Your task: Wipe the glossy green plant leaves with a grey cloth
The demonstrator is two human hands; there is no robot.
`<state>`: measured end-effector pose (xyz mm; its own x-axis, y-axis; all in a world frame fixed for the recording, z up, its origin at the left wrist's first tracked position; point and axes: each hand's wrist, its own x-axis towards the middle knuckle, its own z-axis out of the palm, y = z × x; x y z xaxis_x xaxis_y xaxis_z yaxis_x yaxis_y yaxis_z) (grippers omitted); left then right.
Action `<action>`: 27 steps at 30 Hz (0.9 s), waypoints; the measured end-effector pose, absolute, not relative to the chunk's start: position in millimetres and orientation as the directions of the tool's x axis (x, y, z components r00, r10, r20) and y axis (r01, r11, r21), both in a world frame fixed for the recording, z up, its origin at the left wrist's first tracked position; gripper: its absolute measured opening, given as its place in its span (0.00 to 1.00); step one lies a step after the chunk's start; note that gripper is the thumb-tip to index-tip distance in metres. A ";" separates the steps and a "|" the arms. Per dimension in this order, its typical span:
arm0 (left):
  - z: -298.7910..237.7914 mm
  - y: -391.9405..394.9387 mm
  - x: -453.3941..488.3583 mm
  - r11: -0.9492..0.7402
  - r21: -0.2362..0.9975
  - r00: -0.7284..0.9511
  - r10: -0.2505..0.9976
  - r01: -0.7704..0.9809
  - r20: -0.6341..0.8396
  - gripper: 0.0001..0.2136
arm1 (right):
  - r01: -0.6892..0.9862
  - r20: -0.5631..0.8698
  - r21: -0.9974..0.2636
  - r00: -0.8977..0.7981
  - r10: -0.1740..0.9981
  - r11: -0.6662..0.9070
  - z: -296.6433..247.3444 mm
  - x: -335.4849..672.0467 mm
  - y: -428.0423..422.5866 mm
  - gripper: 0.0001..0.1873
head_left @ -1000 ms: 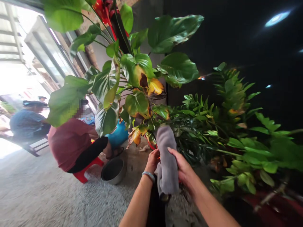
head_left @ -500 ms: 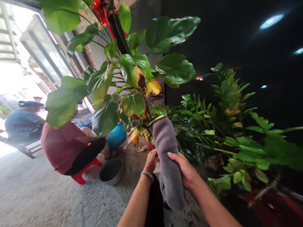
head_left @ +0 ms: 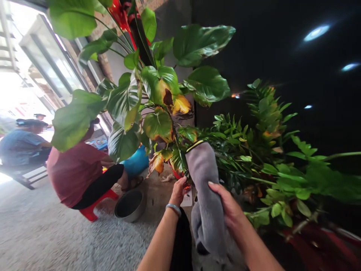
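My right hand (head_left: 229, 205) is wrapped round a long grey plush cloth piece (head_left: 207, 188), which looks like a sleeve or a sock. A black and yellow band (head_left: 194, 146) edges its upper end, and its lower part folds over, with a dark patch near the bottom. Just left of the cloth is my left hand (head_left: 177, 192), wearing a pale bracelet, its fingertips pinched together. A small red shiny thing (head_left: 186, 188) shows beside those fingers, above a white card-like piece (head_left: 187, 199). What the left fingers hold, if anything, is too small to make out.
A large leafy potted plant (head_left: 158, 124) rises in front, with more greenery (head_left: 270, 169) to the right. At the left, a person in a red shirt (head_left: 76, 173) sits on a red stool (head_left: 90, 214) near a grey basin (head_left: 129, 206). Another person (head_left: 22, 141) sits farther back.
The grey cloth and my right hand have shifted slightly right. A gap now shows between the cloth and my left hand, uncovering more of the red thing and the white piece.
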<state>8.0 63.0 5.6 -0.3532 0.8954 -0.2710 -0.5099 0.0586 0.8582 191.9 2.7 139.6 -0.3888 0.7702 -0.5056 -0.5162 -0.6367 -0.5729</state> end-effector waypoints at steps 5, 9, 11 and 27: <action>5.5 63.0 1.9 0.074 0.850 -0.354 0.887 -0.522 -0.295 0.20 | -0.474 -0.698 -0.458 -0.332 0.635 -0.752 95.5 193.7 -16.7 0.11; 5.5 62.9 0.6 0.073 0.839 -0.350 0.887 -0.540 -0.302 0.19 | -0.435 -0.657 -0.514 -0.354 0.666 -0.739 96.8 211.9 -42.1 0.20; 5.9 62.9 3.1 0.071 0.839 -0.348 0.889 -0.540 -0.299 0.17 | -0.443 -0.569 -0.572 -0.392 0.723 -0.690 114.9 212.4 -37.4 0.22; 7.9 61.9 3.7 0.089 0.838 -0.332 0.892 -0.538 -0.308 0.20 | -0.588 -0.567 -0.597 -0.172 0.806 -0.545 129.0 230.0 -36.1 0.22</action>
